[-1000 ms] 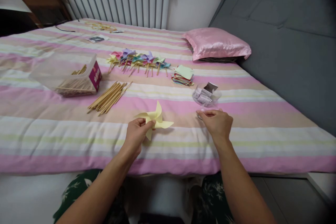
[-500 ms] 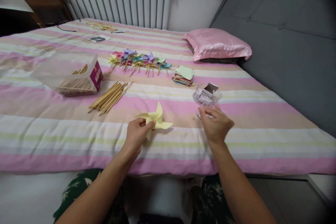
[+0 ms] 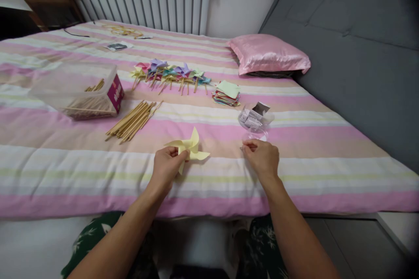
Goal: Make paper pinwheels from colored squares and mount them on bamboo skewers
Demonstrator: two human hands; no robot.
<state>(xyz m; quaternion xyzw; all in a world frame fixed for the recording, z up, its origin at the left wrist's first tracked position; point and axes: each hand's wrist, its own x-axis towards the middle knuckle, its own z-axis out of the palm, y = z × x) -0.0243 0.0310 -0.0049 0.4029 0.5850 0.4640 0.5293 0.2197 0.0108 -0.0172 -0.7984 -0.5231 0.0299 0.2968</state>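
My left hand is closed on a yellow paper pinwheel, its thumb pressed on the centre where the blades meet. Further right, my right hand rests low over the bedspread with thumb and fingertips pinched together. Something tiny shows at those fingertips, too small to name. Just beyond them lies a clear round plastic lid, partly covered by the hand. Behind it stands a clear plastic tub with small printed packets inside.
A bundle of thin sticks lies beside a clear box holding more sticks. Several finished pinwheels and a stack of coloured paper squares are farther back. A pink pillow leans near the grey headboard.
My right hand has come down to the bedspread in front of the tub, its fingertips now touching down near the lid. The left hand keeps its hold on the pinwheel.
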